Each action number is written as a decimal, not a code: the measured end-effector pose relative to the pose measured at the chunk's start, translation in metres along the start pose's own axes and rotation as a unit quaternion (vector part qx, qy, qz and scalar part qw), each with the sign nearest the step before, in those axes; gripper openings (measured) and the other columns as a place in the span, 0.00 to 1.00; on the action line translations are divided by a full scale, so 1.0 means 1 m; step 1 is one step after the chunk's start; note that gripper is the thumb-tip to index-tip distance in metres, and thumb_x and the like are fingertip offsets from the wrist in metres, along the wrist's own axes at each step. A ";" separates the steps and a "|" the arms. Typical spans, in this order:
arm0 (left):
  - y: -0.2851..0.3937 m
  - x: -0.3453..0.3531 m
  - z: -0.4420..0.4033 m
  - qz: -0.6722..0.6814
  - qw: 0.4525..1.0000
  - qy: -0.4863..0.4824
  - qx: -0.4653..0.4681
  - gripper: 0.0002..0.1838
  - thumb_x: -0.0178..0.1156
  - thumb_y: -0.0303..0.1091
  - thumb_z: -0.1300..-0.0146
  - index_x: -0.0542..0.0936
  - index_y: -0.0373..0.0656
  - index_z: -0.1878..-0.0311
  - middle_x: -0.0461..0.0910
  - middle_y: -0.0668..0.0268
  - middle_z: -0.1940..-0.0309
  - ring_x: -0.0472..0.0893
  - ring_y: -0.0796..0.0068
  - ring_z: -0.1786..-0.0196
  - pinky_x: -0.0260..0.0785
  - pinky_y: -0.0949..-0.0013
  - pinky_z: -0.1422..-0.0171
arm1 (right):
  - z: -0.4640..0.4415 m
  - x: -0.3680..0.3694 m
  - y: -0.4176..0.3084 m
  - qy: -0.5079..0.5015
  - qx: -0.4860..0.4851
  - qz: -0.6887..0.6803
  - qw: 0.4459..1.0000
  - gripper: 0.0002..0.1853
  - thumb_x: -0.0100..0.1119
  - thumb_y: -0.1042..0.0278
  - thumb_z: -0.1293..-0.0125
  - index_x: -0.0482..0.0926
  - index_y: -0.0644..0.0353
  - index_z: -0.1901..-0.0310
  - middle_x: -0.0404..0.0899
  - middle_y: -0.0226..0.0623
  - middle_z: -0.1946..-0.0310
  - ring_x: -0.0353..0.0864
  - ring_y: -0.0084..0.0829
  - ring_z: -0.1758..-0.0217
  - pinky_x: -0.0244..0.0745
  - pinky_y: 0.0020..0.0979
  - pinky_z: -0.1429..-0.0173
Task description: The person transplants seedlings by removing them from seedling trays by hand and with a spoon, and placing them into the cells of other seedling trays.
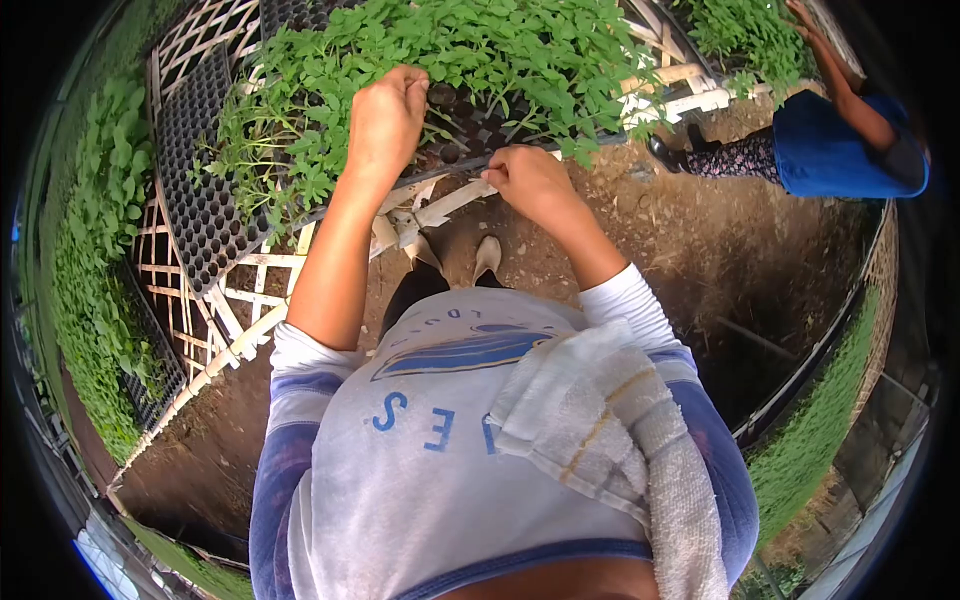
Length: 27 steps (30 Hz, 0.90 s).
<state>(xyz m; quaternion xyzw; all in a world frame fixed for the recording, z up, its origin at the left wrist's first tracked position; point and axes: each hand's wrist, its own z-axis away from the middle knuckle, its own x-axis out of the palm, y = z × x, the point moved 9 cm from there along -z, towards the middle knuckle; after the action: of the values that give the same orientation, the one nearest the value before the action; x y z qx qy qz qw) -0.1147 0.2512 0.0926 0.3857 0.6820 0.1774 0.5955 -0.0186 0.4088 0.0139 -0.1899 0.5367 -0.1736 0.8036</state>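
Observation:
A dense mat of green seedlings (pixel 450 45) grows in a black cell tray (pixel 450 153) ahead of me. My left hand (pixel 388 118) is closed in a pinch over the tray, among the leaves and beside some bare cells. Whatever its fingertips hold is hidden. Closer to me, my right hand (pixel 528 178) is curled with thumb and fingers together at the tray's near edge. Its grip is too small to make out. Some thin stems lean to the left of my left hand.
A black cell tray without plants (pixel 205 170) lies on the white lattice bench (pixel 265 275) at left. More seedlings (pixel 100 200) fill the far left. A person in a blue garment (pixel 835 145) works at other seedlings (pixel 740 35). Underfoot is bare soil (pixel 690 250).

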 end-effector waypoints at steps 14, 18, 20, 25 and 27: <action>0.100 0.028 0.014 0.006 0.989 -0.087 0.115 0.10 0.58 0.29 0.31 0.82 0.32 0.54 0.86 0.52 0.69 0.87 0.67 0.66 0.79 0.67 0.59 | -0.007 0.027 0.005 0.118 -0.043 -0.042 0.991 0.36 0.57 0.64 0.32 0.55 0.65 0.26 0.49 0.51 0.22 0.78 0.52 0.41 0.76 0.44 0.39; 0.095 0.083 -0.002 -0.070 0.977 -0.106 0.172 0.08 0.58 0.26 0.35 0.82 0.33 0.56 0.84 0.46 0.66 0.84 0.47 0.63 0.77 0.55 0.56 | 0.012 0.013 0.015 0.106 -0.023 -0.009 0.994 0.33 0.59 0.65 0.33 0.59 0.66 0.30 0.51 0.56 0.24 0.82 0.55 0.48 0.79 0.47 0.44; 0.092 0.096 -0.007 -0.083 0.973 -0.112 0.183 0.08 0.58 0.25 0.36 0.82 0.34 0.57 0.83 0.44 0.65 0.83 0.43 0.62 0.76 0.52 0.55 | 0.011 0.014 0.029 0.121 -0.007 0.007 0.993 0.31 0.58 0.66 0.34 0.63 0.66 0.31 0.53 0.58 0.25 0.83 0.55 0.50 0.80 0.48 0.46; 0.088 0.127 -0.014 -0.141 0.955 -0.174 0.195 0.08 0.55 0.25 0.38 0.81 0.35 0.59 0.83 0.43 0.64 0.83 0.41 0.59 0.76 0.49 0.53 | -0.003 0.016 0.042 0.135 0.002 0.075 0.988 0.25 0.54 0.67 0.34 0.70 0.69 0.37 0.60 0.63 0.29 0.85 0.54 0.53 0.80 0.46 0.48; 0.082 0.132 -0.019 -0.128 0.960 -0.177 0.174 0.08 0.55 0.26 0.37 0.81 0.35 0.58 0.83 0.43 0.65 0.83 0.41 0.58 0.76 0.49 0.52 | -0.006 0.014 0.040 0.125 0.009 0.085 0.989 0.25 0.53 0.67 0.34 0.71 0.70 0.38 0.60 0.64 0.29 0.85 0.54 0.52 0.80 0.46 0.48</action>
<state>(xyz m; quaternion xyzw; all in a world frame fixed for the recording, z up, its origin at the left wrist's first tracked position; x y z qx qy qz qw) -0.1063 0.4050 0.0658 0.4183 0.6293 -0.0928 0.6483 -0.0154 0.4361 -0.0192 -0.1133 0.6453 -0.1323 0.7438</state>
